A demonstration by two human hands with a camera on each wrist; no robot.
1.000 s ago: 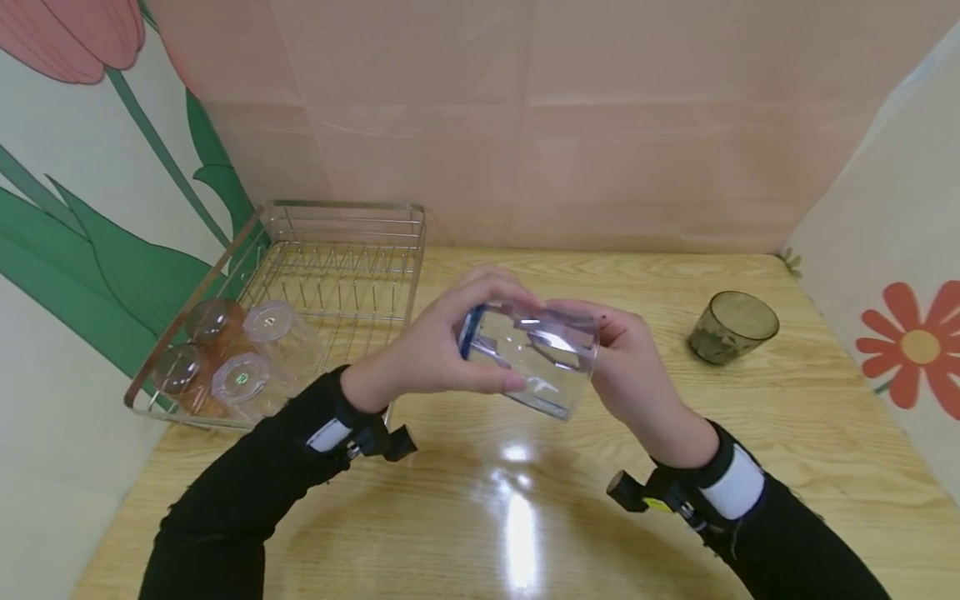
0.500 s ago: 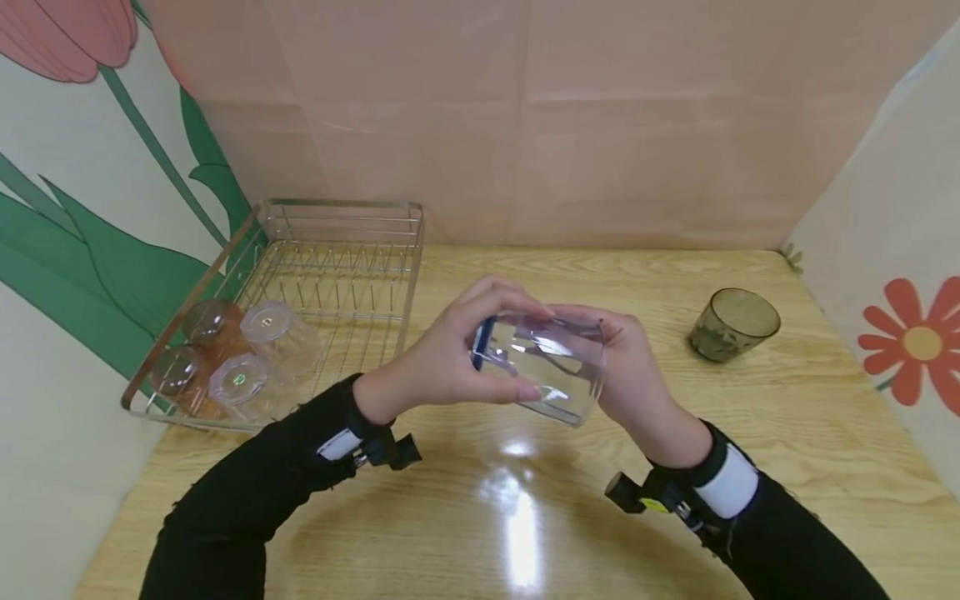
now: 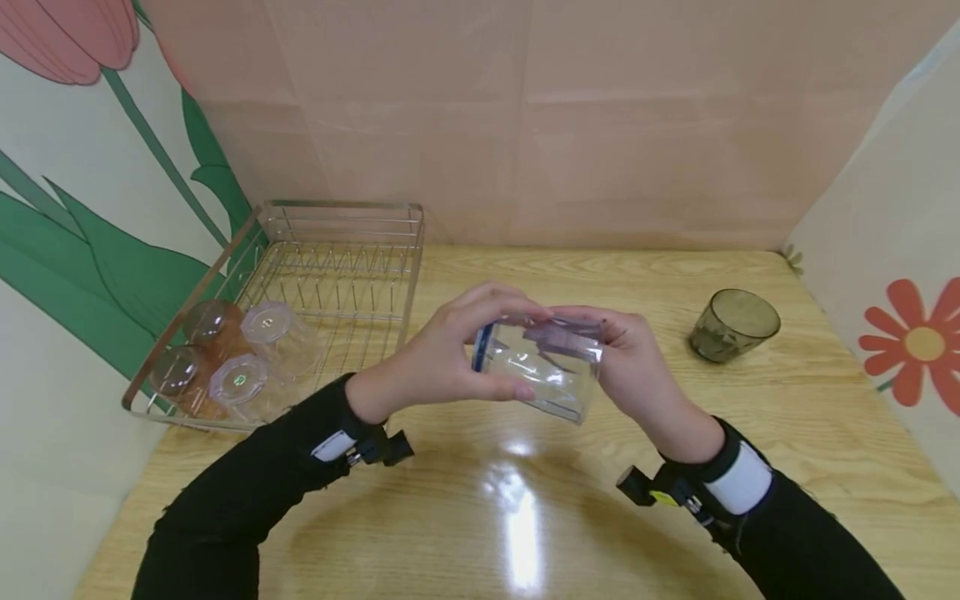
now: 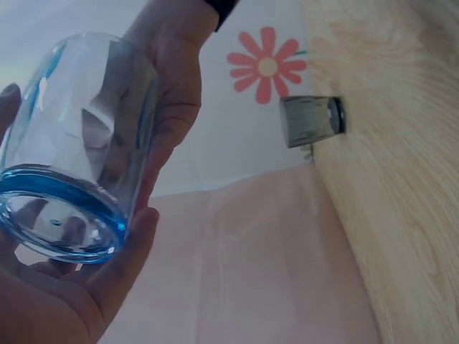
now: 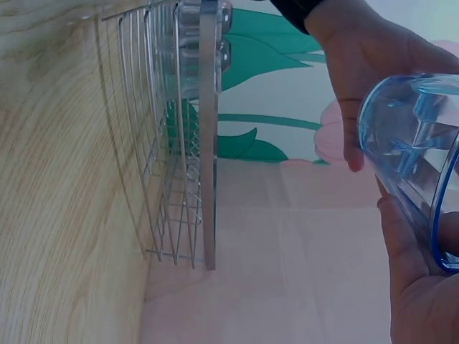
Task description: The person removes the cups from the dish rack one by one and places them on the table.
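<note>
A clear drinking glass [image 3: 543,371] with a blue-tinted base lies tilted on its side in the air over the table, held by both hands. My left hand [image 3: 453,354] grips it around the base end, thumb along the near side and fingers over the top. At the rim end, my right hand [image 3: 637,367] pinches the glass. In the right wrist view, fingers [image 5: 405,247] lie along the outer wall and a fingertip shows through the rim opening. The left wrist view shows the thick blue base [image 4: 64,211] resting toward the left palm.
A wire dish rack [image 3: 416,275] stands at the back left. Several upside-down glasses sit in its near left part, including a clear one [image 3: 240,387] and a brownish one [image 3: 180,371]. An upright grey-green glass [image 3: 731,329] stands on the wooden table [image 3: 420,517] at right.
Both hands have shifted the glass slightly right and toward me since one second ago. Over the last half second it has barely moved; the right forearm has drifted a little right.
</note>
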